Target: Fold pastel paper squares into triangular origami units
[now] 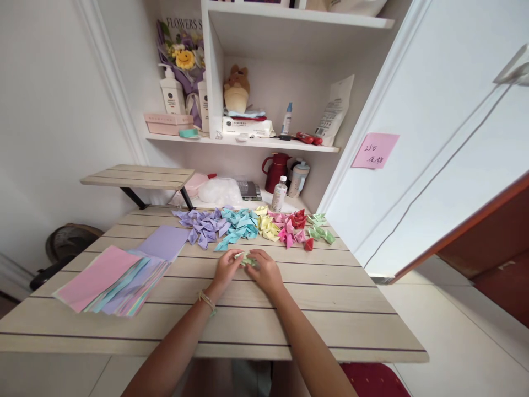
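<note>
A small piece of light green folded paper [246, 258] is held between my two hands, just above the middle of the table. My left hand [228, 269] pinches its left side, and my right hand [264, 271] has its fingers closed on the right side. Fingers cover much of the paper, so its exact shape is hidden. Just beyond my hands lie folded paper pieces sorted by colour: purple pieces [203, 225], blue pieces [239, 223], yellow pieces [268, 227], pink pieces [288, 234], red pieces [298, 219] and green pieces [321, 234].
A fanned stack of coloured paper sheets [103, 275] rests on the slatted table [330, 331] at left. Behind it stands a small raised shelf [140, 176]. A plastic bottle [279, 194], a red jug [276, 172] and a plastic bag [220, 191] are at the back, under white shelving [248, 142].
</note>
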A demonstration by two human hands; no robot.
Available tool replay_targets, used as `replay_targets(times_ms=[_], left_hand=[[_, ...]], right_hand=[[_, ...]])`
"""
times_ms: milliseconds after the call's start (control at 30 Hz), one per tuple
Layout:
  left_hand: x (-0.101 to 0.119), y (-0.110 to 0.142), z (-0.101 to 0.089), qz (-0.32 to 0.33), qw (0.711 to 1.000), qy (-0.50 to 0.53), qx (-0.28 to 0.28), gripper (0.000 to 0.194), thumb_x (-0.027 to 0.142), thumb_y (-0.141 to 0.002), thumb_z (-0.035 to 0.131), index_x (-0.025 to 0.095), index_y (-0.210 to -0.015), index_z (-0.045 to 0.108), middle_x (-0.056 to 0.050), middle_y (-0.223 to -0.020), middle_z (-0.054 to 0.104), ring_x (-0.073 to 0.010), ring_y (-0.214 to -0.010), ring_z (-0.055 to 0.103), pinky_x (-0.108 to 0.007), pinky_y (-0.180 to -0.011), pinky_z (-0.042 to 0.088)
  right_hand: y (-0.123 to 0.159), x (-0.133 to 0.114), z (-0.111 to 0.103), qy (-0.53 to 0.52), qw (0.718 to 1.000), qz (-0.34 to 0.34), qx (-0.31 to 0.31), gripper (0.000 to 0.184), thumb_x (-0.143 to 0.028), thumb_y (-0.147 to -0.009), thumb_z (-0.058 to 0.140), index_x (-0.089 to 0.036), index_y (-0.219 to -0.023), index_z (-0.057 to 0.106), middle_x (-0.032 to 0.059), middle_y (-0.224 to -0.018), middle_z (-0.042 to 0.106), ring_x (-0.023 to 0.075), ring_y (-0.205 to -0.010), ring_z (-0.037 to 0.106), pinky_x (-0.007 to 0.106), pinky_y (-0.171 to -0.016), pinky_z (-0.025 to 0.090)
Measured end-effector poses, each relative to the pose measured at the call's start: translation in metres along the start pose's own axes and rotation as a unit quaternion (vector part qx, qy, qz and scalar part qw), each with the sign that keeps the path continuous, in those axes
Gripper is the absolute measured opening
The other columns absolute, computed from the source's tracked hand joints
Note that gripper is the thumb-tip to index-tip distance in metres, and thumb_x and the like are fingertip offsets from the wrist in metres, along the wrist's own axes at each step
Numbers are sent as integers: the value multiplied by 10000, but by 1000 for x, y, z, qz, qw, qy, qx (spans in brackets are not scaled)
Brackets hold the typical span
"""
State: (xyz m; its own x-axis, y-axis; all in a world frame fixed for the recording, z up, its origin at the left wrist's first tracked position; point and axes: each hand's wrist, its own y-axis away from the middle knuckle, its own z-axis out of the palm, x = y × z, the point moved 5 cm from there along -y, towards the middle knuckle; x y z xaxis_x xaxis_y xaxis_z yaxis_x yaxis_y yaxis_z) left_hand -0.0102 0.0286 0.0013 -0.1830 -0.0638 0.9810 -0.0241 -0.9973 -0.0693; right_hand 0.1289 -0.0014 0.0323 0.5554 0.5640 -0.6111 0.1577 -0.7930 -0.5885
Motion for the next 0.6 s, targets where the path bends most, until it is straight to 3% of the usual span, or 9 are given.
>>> replay_targets(times_ms=[133, 367, 600], left_hand=[[0, 2, -1, -8, 1000, 17, 15, 340, 360, -609, 712, 137, -850, 622, -52, -841, 651, -183, -760, 631, -294, -641, 542], [-2, 1, 2, 14, 1000, 1, -25, 331, 325, -616, 715, 138, -870, 615, -71, -887, 649, -190, -809, 630, -299, -695, 535], [-2, 1, 3, 51, 997, -40, -35, 270, 315, -640, 694, 163, -853, 626, -84, -921, 653, -222, -901, 616, -314, -751, 511]], right_hand=[[1, 2, -6, 2, 999, 25, 36, 220, -245, -716, 620, -200, -931, 631, 104, -1040, 603, 229, -991, 564, 352, -863, 458], [-1, 9, 0, -39, 998, 49, -3, 163, -203, -734, 591, -207, -881, 661, 85, -1056, 588, 208, -981, 567, 344, -876, 440], [0, 25, 8, -92, 986, 137, 12, 103, -220, -683, 619, -199, -767, 673, 76, -1000, 586, 199, -893, 584, 277, -659, 485]])
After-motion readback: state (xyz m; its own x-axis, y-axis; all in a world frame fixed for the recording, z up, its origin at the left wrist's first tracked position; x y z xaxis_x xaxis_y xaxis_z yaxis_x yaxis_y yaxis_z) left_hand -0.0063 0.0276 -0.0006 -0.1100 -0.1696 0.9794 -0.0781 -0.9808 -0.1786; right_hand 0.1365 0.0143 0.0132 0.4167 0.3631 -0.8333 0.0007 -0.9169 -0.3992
